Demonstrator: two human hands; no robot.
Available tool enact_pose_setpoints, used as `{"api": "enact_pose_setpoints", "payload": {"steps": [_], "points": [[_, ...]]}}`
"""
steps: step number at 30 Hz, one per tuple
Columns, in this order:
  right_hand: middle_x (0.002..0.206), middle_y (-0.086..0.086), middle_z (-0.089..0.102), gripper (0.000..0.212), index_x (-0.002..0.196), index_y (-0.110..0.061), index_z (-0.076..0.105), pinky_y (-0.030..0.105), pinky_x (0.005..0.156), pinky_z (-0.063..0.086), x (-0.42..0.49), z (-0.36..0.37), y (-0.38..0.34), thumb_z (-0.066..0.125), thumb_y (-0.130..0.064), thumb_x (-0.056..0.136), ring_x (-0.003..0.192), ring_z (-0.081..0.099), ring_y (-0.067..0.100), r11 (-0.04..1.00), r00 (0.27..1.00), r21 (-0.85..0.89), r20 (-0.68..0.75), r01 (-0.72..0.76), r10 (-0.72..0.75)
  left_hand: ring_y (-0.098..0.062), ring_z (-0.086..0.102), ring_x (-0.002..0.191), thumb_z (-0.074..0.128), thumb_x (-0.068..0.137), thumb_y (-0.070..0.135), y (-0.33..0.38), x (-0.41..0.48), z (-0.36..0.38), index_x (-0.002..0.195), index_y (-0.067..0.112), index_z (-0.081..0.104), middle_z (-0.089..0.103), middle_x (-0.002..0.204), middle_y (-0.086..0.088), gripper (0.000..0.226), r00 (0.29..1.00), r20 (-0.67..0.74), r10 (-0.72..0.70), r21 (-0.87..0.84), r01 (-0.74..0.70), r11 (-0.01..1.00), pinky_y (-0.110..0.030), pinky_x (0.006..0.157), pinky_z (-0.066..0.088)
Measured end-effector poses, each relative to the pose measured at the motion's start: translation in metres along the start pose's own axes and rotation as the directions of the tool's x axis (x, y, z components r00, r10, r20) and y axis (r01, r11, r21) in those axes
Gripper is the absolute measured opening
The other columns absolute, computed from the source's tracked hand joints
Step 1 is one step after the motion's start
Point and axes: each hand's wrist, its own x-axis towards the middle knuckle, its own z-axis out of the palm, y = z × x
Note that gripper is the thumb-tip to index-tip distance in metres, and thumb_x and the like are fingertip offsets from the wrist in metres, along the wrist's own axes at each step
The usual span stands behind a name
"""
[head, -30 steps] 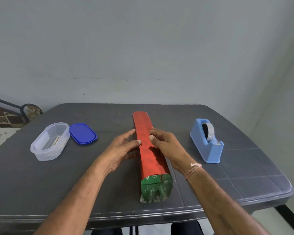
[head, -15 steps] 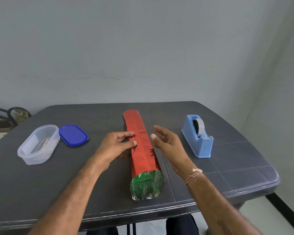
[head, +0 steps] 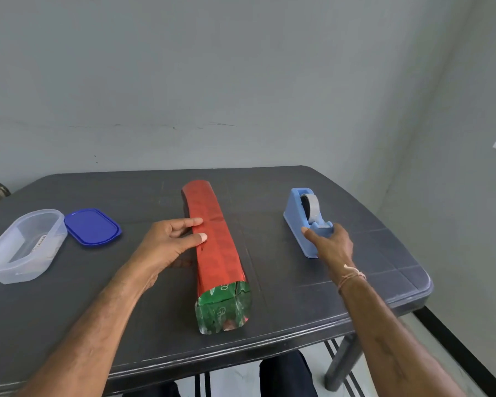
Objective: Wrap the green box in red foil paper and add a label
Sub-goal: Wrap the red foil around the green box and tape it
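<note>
The green box (head: 222, 309) lies lengthwise on the bench (head: 298, 296) between the two grips. The red foil paper (head: 215, 239) covers its top and sides, and the green end nearest the person is bare. The left grip (head: 166, 242) rests against the box's left side, with forefinger and thumb laid nearly straight on the foil, pressing it down and clasping nothing. Well right of the box, the right grip (head: 331, 242) is curled round the near end of the blue tape dispenser (head: 298, 213), thumb on its left face. Left of the left grip sit a blue lid (head: 92, 226) and, just beyond it, a clear tub (head: 26, 247).
</note>
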Motion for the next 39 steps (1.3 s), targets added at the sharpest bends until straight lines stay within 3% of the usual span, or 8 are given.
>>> {"api": "enact_pose_setpoints", "payload": {"steps": [6, 12, 18, 25, 29, 33, 36, 39], "points": [[0.118, 0.006, 0.07, 0.052, 0.123, -0.019, 0.064, 0.046, 0.093, 0.057, -0.003, 0.018, -0.006, 0.08, -0.04, 0.078, 0.103, 0.066, 0.031, 0.993, 0.995, -0.103, -0.074, 0.053, -0.06, 0.028, 0.058, 0.081, 0.079, 0.087, 0.011, 0.0, 0.002, 0.001, 0.13, 0.021, 0.07, 0.07, 0.125, 0.007, 0.046, 1.0, 0.002, -0.005, -0.078, 0.006, 0.997, 0.005, 0.066, 0.04], [0.111, 0.005, 0.066, 0.035, 0.096, -0.021, 0.064, 0.048, 0.079, 0.064, 0.013, 0.026, -0.016, 0.086, -0.041, 0.078, 0.1, 0.068, 0.027, 0.999, 0.982, 0.006, 0.182, 0.043, -0.043, 0.03, 0.058, 0.076, 0.077, 0.087, 0.007, 0.0, 0.0, -0.001, 0.131, 0.017, 0.069, 0.068, 0.121, 0.005, 0.046, 1.0, -0.016, -0.009, -0.08, 0.008, 0.997, 0.007, 0.059, 0.04], [0.131, 0.016, 0.058, 0.047, 0.122, -0.003, 0.065, 0.049, 0.083, 0.064, 0.04, 0.005, -0.047, 0.073, -0.04, 0.094, 0.109, 0.066, 0.037, 0.995, 0.903, -0.088, 0.422, -0.051, 0.083, 0.029, 0.059, 0.075, 0.077, 0.088, 0.005, 0.0, 0.0, 0.001, 0.131, 0.015, 0.069, 0.068, 0.13, -0.001, 0.046, 1.0, -0.021, -0.003, -0.069, 0.002, 0.998, 0.004, 0.057, 0.042], [0.135, 0.024, 0.05, 0.061, 0.142, 0.006, 0.047, 0.06, 0.087, 0.059, 0.047, 0.009, -0.072, 0.075, -0.013, 0.093, 0.115, 0.062, 0.046, 0.967, 0.843, -0.081, 0.477, -0.24, 0.249, 0.026, 0.061, 0.08, 0.078, 0.087, 0.006, -0.003, -0.001, 0.0, 0.131, 0.017, 0.069, 0.067, 0.131, 0.0, 0.046, 1.0, -0.019, -0.003, -0.07, 0.002, 0.998, 0.004, 0.062, 0.043], [0.134, 0.024, 0.051, 0.041, 0.129, 0.005, 0.056, 0.064, 0.086, 0.058, 0.045, 0.007, -0.069, 0.072, -0.008, 0.094, 0.114, 0.063, 0.046, 0.948, 0.846, 0.034, 0.463, -0.317, 0.267, 0.02, 0.061, 0.089, 0.079, 0.086, 0.008, -0.003, 0.0, 0.0, 0.129, 0.019, 0.07, 0.069, 0.131, 0.002, 0.045, 1.0, -0.013, -0.007, -0.092, 0.006, 0.996, 0.004, 0.067, 0.044], [0.129, 0.018, 0.054, 0.035, 0.127, 0.0, 0.062, 0.059, 0.076, 0.061, 0.039, 0.005, -0.067, 0.071, -0.011, 0.094, 0.107, 0.064, 0.041, 0.934, 0.846, 0.115, 0.471, -0.338, 0.249, 0.025, 0.062, 0.08, 0.078, 0.087, 0.006, -0.004, 0.0, 0.002, 0.13, 0.016, 0.069, 0.069, 0.125, 0.002, 0.045, 1.0, -0.02, -0.012, -0.131, 0.009, 0.991, 0.005, 0.064, 0.043], [0.112, 0.014, 0.057, 0.009, 0.1, -0.003, 0.066, 0.06, 0.088, 0.058, 0.031, 0.006, -0.064, 0.069, -0.011, 0.096, 0.11, 0.063, 0.041, 0.931, 0.863, 0.162, 0.451, -0.328, 0.226, 0.023, 0.062, 0.079, 0.077, 0.087, 0.005, -0.004, -0.001, 0.002, 0.131, 0.016, 0.069, 0.069, 0.124, 0.001, 0.045, 0.999, -0.029, -0.016, -0.133, 0.012, 0.991, 0.004, 0.063, 0.043], [0.105, 0.012, 0.06, 0.008, 0.093, -0.006, 0.063, 0.059, 0.093, 0.057, 0.023, 0.007, -0.058, 0.07, -0.011, 0.095, 0.114, 0.065, 0.04, 0.931, 0.884, 0.203, 0.425, -0.305, 0.197, 0.02, 0.064, 0.078, 0.076, 0.088, 0.004, -0.003, -0.002, 0.002, 0.132, 0.015, 0.069, 0.07, 0.123, 0.001, 0.045, 0.999, -0.033, -0.025, -0.135, 0.02, 0.991, 0.0, 0.058, 0.046]]}}
